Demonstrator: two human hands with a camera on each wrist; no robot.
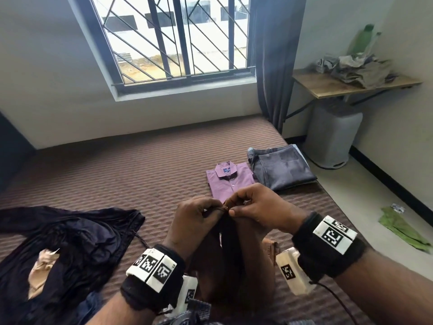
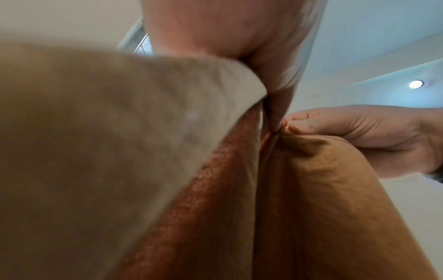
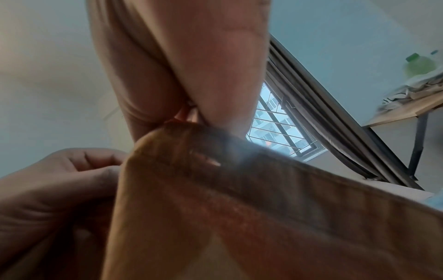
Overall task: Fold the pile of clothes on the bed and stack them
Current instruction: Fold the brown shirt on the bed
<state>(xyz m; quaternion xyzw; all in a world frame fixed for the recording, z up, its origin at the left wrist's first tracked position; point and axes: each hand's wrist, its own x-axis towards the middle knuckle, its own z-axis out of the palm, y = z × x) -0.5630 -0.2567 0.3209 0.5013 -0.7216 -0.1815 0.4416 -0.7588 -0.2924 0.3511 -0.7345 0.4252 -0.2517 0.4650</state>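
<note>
Wide brown bed [image 1: 140, 165], filling most of the head view. At its near left, an unfolded dark pile [image 1: 65, 249] with a pale piece showing through. Farther off to the right, folded grey trousers [image 1: 283, 170] and, just beside them, a folded purple shirt [image 1: 227, 181], lying side by side rather than stacked. Nearest the body, lifted clear of the bed, a brown garment [image 1: 234, 249] hanging with its long axis straight down from the hands. Left hand [image 1: 196, 214] and right hand [image 1: 260, 205] almost touching at its top edge, each pinching that edge between thumb and fingertips; wrist views confirm the two pinches meeting at one point, buttonhole close by, so possibly fastening, though too blurred to tell. Both hands equally near the cloth. Likely next: lowering it flat onto the bare bed ahead, between pile and shirt, hem leading. Risk of the lower part bunching underneath.
</note>
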